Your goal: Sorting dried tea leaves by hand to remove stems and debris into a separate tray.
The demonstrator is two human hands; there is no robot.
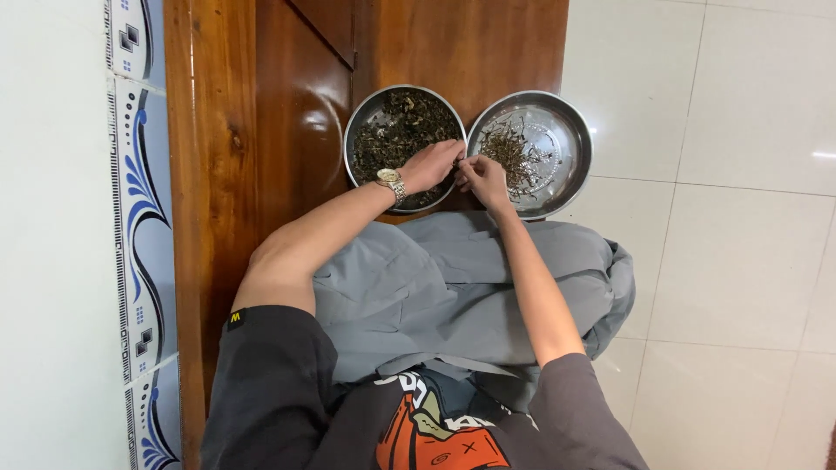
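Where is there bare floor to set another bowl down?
Bare white tiles lie right of the right bowl. It is crowded in the middle: that bowl touches the left bowl, and the left hand and right hand meet there.

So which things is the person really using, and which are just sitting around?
In use:
- left hand, over the round metal bowl of dark dried leaves
- right hand, at the round metal bowl of thin brown stems
- both hands meet over a small piece, too small to tell

Just around:
- brown wooden door
- white floor tiles
- blue-patterned wall tile strip
- metal wristwatch
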